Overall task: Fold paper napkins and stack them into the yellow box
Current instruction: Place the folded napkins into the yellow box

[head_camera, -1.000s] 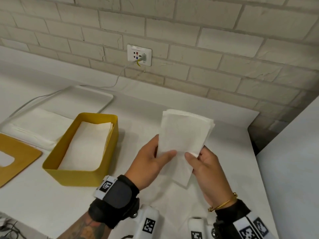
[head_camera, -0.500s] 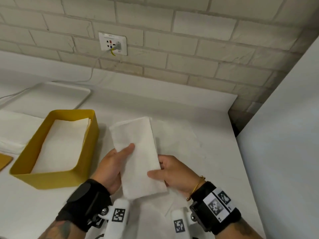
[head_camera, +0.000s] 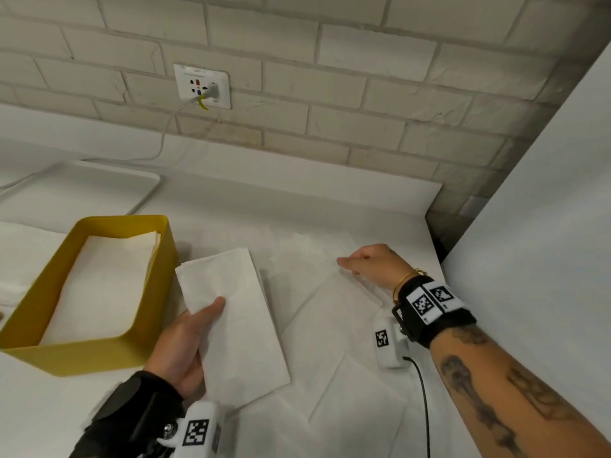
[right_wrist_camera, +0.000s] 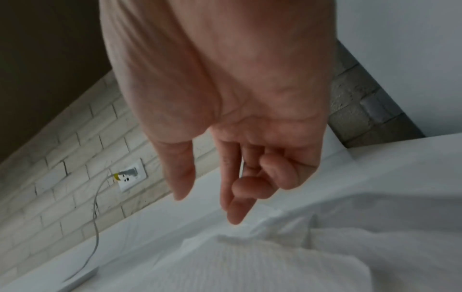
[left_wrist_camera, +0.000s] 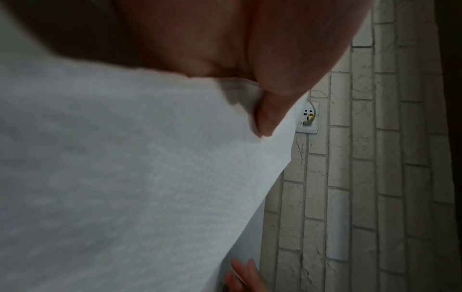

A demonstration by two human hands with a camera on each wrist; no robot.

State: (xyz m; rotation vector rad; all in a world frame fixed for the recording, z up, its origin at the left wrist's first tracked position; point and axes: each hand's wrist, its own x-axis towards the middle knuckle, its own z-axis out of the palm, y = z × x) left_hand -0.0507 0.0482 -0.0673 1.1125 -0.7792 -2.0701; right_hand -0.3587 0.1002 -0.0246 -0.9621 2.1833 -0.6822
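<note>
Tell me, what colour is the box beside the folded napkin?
Yellow box, clearest in the head view.

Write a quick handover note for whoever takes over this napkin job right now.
Left hand: holds a folded napkin, thumb on top, just right of the yellow box.
Right hand: empty, fingers loosely curled, reaching over the unfolded napkin spread flat on the counter.
Done: a stack of folded napkins already lies in the box.
Left: drop the held napkin onto that stack, then fold the spread one and box it. More napkins lie left of the box.
</note>
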